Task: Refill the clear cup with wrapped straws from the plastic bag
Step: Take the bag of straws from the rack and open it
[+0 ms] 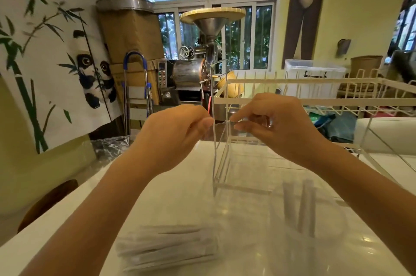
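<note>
Pinching the top edge of a thin, clear plastic bag (258,185), the left hand (177,131) and right hand (276,127) hold it up between them above the glossy white table (180,197). Below the grip, two grey wrapped straws (299,206) show blurred through the film. Below the left hand, a flat pile of white wrapped straws (166,246) lies on the table.

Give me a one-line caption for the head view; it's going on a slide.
Both hands, left hand and right hand, pinch a clear bag above wrapped straws.
</note>
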